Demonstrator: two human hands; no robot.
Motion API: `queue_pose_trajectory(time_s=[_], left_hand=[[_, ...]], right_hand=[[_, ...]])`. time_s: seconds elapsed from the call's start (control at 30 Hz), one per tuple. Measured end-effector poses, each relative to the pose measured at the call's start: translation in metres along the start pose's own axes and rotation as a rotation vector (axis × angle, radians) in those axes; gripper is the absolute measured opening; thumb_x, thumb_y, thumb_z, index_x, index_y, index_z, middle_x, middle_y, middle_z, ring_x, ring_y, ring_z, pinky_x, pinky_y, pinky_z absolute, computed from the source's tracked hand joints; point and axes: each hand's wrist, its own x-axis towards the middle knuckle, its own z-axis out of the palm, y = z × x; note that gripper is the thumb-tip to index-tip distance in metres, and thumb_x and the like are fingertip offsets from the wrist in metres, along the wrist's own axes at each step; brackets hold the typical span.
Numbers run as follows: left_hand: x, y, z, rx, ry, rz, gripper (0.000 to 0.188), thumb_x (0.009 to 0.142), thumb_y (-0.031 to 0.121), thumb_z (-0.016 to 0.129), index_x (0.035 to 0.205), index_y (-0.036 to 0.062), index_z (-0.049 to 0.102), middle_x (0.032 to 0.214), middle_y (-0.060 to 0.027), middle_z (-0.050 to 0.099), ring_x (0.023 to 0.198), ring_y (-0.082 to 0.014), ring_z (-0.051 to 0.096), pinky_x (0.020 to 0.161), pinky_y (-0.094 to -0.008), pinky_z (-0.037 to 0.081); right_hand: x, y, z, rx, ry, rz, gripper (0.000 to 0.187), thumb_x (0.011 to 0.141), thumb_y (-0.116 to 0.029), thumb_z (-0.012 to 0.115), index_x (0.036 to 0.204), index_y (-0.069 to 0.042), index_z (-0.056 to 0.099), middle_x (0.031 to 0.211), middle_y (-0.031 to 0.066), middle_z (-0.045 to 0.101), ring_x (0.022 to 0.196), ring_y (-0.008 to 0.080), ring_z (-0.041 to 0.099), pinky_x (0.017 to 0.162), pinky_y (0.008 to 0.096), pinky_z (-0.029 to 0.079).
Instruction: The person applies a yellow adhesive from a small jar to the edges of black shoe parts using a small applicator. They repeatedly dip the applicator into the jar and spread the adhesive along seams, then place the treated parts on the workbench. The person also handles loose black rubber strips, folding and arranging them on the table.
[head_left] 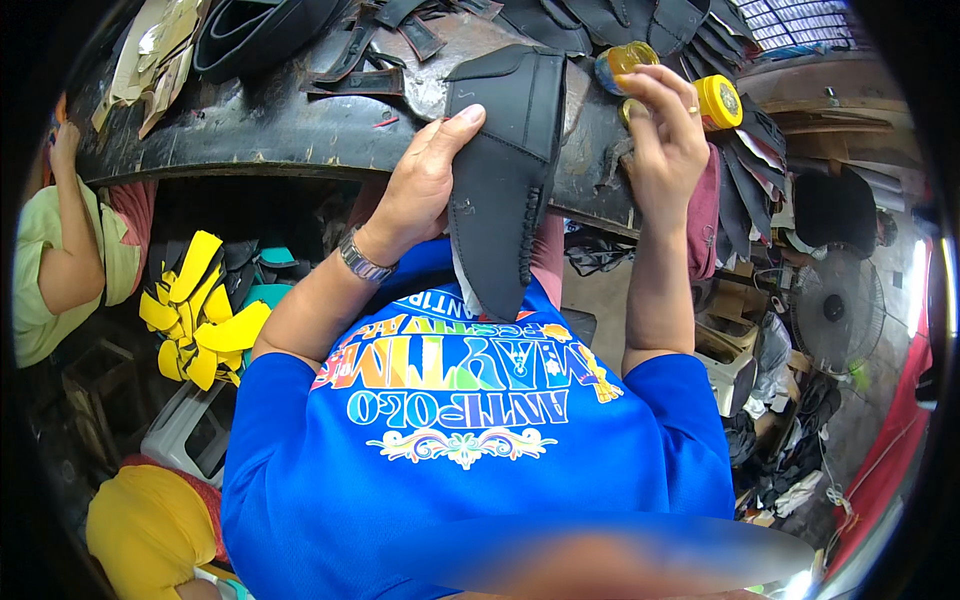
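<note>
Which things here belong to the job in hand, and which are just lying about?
Apparently in use:
- black stitched piece, in the left hand
- small jar, by the right hand; contact unclear

Apparently lying about:
- yellow pieces
- fan

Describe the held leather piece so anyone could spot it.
Find the dark workbench across the top. Over its near edge, the left hand holds the black leather piece. Unlike the black pieces piled behind, it is held up, showing puckered stitching along its lower right edge.
</note>
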Motion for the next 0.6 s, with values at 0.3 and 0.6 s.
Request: queue_pose_trajectory(time_s=[0.3, 0.6], left_hand=[[-0.002, 0.004, 0.006, 0.103, 0.013, 0.063, 0.039, 0.104, 0.037, 0.051, 0.121, 0.0030, 0.056, 0.102, -0.0104, 0.069, 0.084, -0.0141, 0.072, 0.070, -0.0235, 0.059], [-0.002, 0.003, 0.005, 0.063, -0.004, 0.094, 0.038, 0.106, 0.034, 0.048, 0.116, 0.0009, 0.063, 0.099, -0.0066, 0.070, 0.082, -0.0085, 0.069, 0.068, -0.0204, 0.056]], right_hand=[[-0.022, -0.065, 0.033, 0.201, -0.144, -0.078, 0.034, 0.084, 0.019, 0.055, 0.108, 0.001, 0.072, 0.126, 0.0136, 0.055, 0.113, 0.0241, 0.065, 0.098, 0.0327, 0.052], [-0.029, -0.065, 0.036, 0.161, -0.137, -0.061, 0.034, 0.084, 0.019, 0.054, 0.108, 0.003, 0.072, 0.125, 0.0139, 0.057, 0.115, 0.0253, 0.066, 0.099, 0.0339, 0.052]])
